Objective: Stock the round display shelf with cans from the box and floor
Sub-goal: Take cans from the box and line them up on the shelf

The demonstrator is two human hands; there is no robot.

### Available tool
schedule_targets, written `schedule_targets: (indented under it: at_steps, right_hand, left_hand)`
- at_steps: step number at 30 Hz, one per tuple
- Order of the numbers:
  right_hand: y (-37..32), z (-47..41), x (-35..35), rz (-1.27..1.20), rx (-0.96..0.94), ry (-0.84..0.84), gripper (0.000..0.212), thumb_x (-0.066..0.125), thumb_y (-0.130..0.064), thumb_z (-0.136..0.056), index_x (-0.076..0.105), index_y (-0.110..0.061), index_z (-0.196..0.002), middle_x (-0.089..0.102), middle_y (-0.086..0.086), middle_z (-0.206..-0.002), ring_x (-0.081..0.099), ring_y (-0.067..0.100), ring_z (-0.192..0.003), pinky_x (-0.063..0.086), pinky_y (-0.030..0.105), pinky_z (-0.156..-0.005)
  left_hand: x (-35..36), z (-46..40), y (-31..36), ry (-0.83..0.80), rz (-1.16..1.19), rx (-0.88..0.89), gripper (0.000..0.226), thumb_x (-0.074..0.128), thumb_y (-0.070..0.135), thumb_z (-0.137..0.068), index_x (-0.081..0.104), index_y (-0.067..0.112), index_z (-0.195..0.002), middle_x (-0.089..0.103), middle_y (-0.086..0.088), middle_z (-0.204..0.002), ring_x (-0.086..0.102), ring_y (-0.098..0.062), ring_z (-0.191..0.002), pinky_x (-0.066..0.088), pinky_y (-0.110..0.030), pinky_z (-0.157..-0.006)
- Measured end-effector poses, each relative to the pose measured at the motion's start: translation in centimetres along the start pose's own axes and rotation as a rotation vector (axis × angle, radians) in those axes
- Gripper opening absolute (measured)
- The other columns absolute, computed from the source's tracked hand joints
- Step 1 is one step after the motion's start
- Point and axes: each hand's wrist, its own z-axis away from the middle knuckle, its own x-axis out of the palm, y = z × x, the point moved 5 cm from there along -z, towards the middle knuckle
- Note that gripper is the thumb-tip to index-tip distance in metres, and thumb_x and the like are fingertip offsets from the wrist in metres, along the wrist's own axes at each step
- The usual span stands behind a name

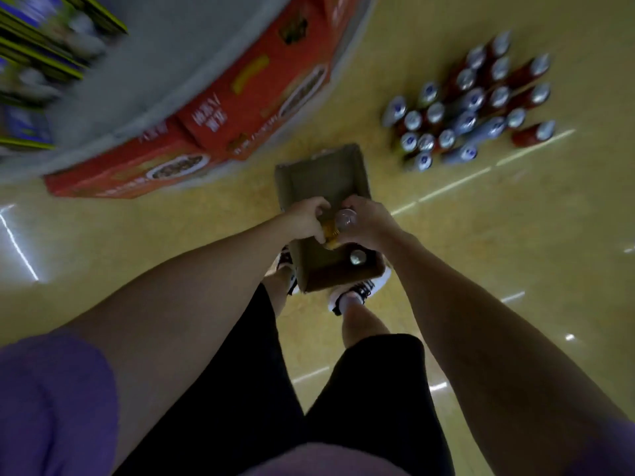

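A brown cardboard box (323, 176) lies open on the yellow floor in front of my feet. Both hands meet over its near half. My left hand (307, 214) and my right hand (366, 221) grip a can (344, 219) with a silver top and a yellow side, held between them above the box. One more can (357, 257) stands inside the box at its near right corner. A cluster of several red and blue cans (470, 108) stands on the floor to the right. The round display shelf (165, 73) curves across the upper left, its grey top blurred.
Red printed cartons (240, 108) line the base of the round shelf at floor level. Blurred store shelving (37, 63) fills the far left corner. My two feet (354, 293) stand right behind the box. Yellow floor stretches to the right and lower left.
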Motion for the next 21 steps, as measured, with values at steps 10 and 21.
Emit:
schedule_targets:
  at_steps: [10, 21]
  right_hand:
    - [-17.1, 15.7, -19.5, 0.051, -0.225, 0.223, 0.032, 0.082, -0.035, -0.065, 0.068, -0.024, -0.091, 0.063, -0.005, -0.08, 0.058, 0.015, -0.077, 0.047, 0.031, -0.065]
    - [-30.6, 29.0, -31.9, 0.007, -0.488, 0.291, 0.062, 0.079, -0.05, -0.076, 0.058, -0.015, -0.122, 0.062, 0.004, -0.108, 0.064, 0.024, -0.094, 0.057, 0.039, -0.081]
  left_hand:
    - [-9.9, 22.6, 14.1, 0.232, 0.065, 0.326, 0.088, 0.09, 0.012, -0.066, 0.042, 0.014, -0.14, 0.052, 0.001, -0.13, 0.053, -0.019, -0.116, 0.045, -0.034, -0.092]
    - [-19.6, 40.2, 22.9, 0.467, 0.049, 0.584, 0.061, 0.092, 0.002, -0.056, 0.065, 0.025, -0.106, 0.071, 0.015, -0.094, 0.065, 0.001, -0.087, 0.051, -0.015, -0.076]
